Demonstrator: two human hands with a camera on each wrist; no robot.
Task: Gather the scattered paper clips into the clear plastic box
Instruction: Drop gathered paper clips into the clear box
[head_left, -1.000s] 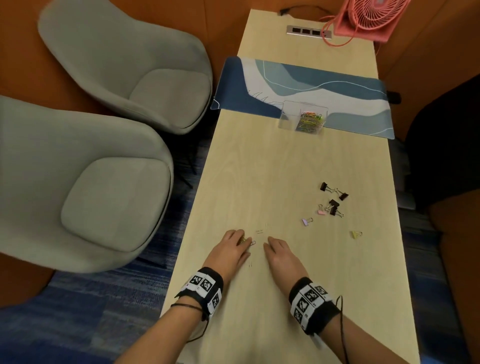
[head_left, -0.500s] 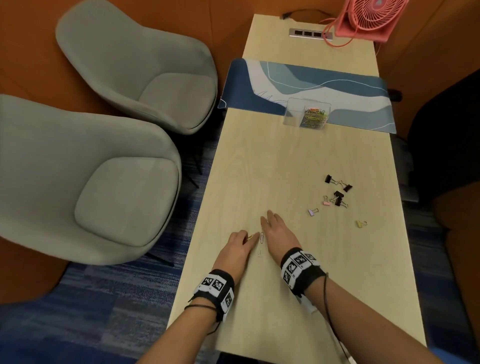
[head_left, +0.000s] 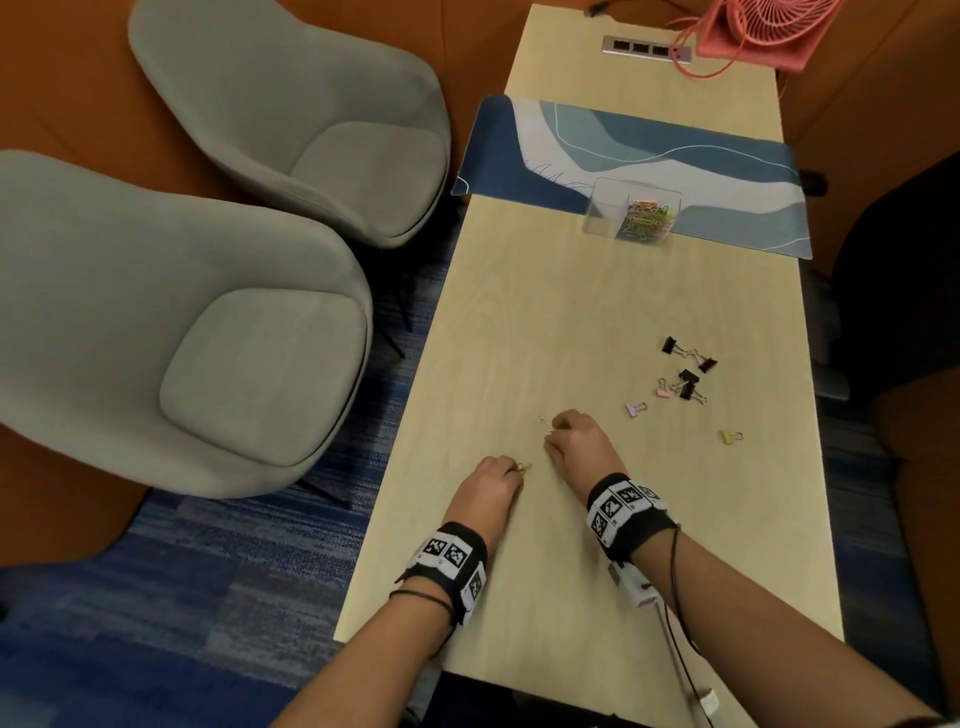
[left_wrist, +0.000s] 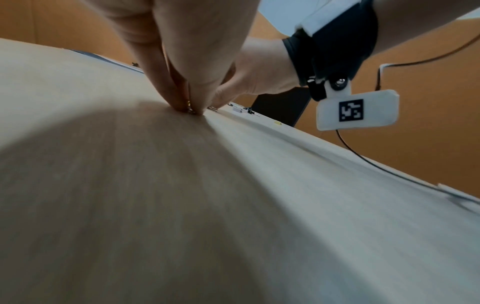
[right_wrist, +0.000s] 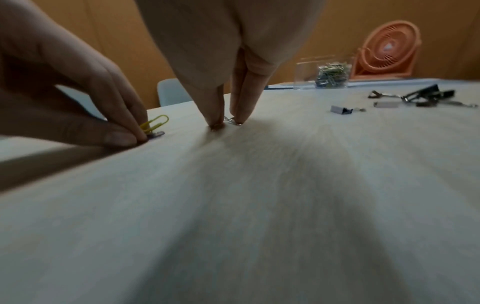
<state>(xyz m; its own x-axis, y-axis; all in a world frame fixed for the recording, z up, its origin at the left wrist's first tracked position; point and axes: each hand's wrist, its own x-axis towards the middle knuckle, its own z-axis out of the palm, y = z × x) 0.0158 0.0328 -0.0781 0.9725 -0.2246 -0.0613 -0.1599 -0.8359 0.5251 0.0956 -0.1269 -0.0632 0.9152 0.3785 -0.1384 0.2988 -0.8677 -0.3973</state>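
My left hand (head_left: 511, 475) pinches a yellow paper clip (right_wrist: 154, 124) against the pale wooden table (head_left: 545, 322) near its left edge. The clip (head_left: 523, 468) sticks out past the fingertips. My right hand (head_left: 553, 434) is just right and ahead of it, fingertips (right_wrist: 215, 121) pressed down around a silver paper clip (head_left: 545, 423), also seen as the silver clip (right_wrist: 231, 121). The clear plastic box (head_left: 631, 215), with several coloured clips inside, stands far ahead on the blue mat's near edge; the box (right_wrist: 323, 72) also shows in the right wrist view.
Several binder clips (head_left: 685, 376), black, pink, lilac and yellow, lie to the right of my hands. A blue patterned mat (head_left: 727, 171) crosses the table. A pink fan (head_left: 763, 26) stands at the far end. Two grey chairs (head_left: 208, 338) stand left of the table.
My right hand moved forward and right, and now pinches at a silver clip. My left hand stayed near the left edge with the yellow clip. The camera shifted.
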